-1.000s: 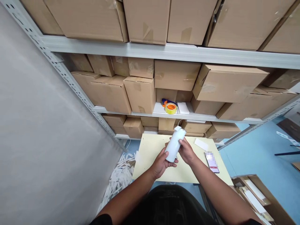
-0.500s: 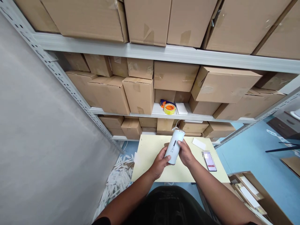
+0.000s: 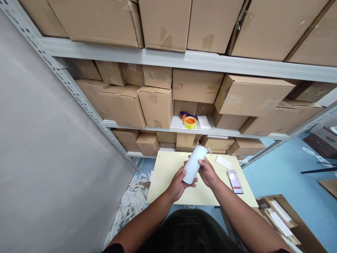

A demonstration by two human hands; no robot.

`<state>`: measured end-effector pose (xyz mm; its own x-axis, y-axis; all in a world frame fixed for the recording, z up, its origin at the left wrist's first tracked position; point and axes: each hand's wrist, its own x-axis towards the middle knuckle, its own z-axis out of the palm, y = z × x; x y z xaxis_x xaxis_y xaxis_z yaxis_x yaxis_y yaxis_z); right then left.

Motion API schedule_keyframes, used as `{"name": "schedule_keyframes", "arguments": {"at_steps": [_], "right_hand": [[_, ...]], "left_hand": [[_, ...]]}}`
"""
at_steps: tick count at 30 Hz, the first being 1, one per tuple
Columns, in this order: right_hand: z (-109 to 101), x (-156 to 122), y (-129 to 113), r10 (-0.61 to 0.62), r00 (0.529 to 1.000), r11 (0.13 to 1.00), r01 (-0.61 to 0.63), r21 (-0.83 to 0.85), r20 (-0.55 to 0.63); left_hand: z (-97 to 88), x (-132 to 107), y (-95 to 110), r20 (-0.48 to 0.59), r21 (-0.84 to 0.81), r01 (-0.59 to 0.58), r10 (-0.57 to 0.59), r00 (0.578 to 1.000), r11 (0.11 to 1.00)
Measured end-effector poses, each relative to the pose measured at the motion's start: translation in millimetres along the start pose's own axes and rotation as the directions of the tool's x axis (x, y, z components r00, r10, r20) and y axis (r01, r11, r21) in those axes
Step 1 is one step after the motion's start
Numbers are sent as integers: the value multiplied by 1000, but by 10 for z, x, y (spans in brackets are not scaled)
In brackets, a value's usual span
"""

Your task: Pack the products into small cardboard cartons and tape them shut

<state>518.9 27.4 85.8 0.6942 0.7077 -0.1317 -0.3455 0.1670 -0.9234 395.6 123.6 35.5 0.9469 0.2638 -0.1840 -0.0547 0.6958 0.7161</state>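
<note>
Between my two hands, above the pale yellow table, a light blue cylindrical canister (image 3: 195,164) is held at a tilt, its top leaning away to the right. A plain side without lettering faces me, and a white cord loop shows by its upper rim. My left hand (image 3: 179,184) is closed around the lower end, some fingers passing beneath it. My right hand (image 3: 207,171) grips the right side near the middle, thumb on the front. Whether the canister is a bottle or a container of another kind I cannot tell.
On the table (image 3: 163,175) lie a phone (image 3: 236,182) and a white card (image 3: 223,161). Shelves behind hold many cardboard boxes (image 3: 155,107), a yellow tape roll (image 3: 190,122) and a white stack (image 3: 203,122). White strips (image 3: 131,200) litter the floor at left; an open carton (image 3: 295,221) stands at right.
The canister has been turned about its length: its printed lettering has gone from view and a blank side shows. The white cord now sticks out at the upper right. My left fingers have shifted underneath.
</note>
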Motion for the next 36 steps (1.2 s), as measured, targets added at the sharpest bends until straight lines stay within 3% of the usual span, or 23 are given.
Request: {"name": "schedule_keyframes", "arguments": {"at_steps": [3, 7, 9, 11, 14, 16, 20, 25, 27, 29, 31, 33, 36], "right_hand": [[-25, -4, -23, 3, 1000, 1000, -3, -6, -26], [24, 43, 33, -145, 959, 984, 113, -139, -245], [37, 49, 68, -170, 931, 974, 110, -196, -322], [19, 24, 81, -155, 946, 975, 100, -200, -283], [-65, -40, 30, -146, 983, 986, 135, -100, -109], [-143, -53, -46, -137, 986, 990, 132, -49, -96], [-311, 50, -197, -5, 961, 986, -41, -161, -276], [-511, 160, -199, 95, 905, 945, -213, -249, -414], [-592, 150, -142, 94, 888, 947, -220, -235, -450], [-691, 131, -77, 52, 892, 970, -151, -189, -449], [-813, 122, -26, -27, 895, 993, -27, -115, -445], [-945, 128, -11, -97, 869, 995, 72, -69, -485], [-1090, 153, -60, -156, 817, 987, 103, -126, -555]], "left_hand": [[16, -9, -27, 46, -35, 72, -70, 996, 997], [82, -23, -79, -28, 94, -167, 170, 985, 981], [102, -22, -90, -62, 175, -203, 216, 974, 963], [98, -19, -89, -80, 186, -162, 179, 981, 969], [63, -30, -81, -61, 146, -123, 133, 989, 982], [44, -46, -87, -37, 156, -107, 114, 993, 982], [26, -45, -162, 4, 258, -72, 73, 997, 964], [-21, -2, -285, 110, 437, -158, 121, 986, 886], [-50, 9, -282, 164, 516, -190, 121, 979, 835], [-98, 36, -244, 162, 617, -236, 172, 972, 751], [-179, 103, -196, 113, 740, -268, 278, 954, 617], [-297, 216, -176, 74, 852, -256, 379, 922, 458], [-503, 431, -243, 73, 934, -191, 361, 930, 302]]}}
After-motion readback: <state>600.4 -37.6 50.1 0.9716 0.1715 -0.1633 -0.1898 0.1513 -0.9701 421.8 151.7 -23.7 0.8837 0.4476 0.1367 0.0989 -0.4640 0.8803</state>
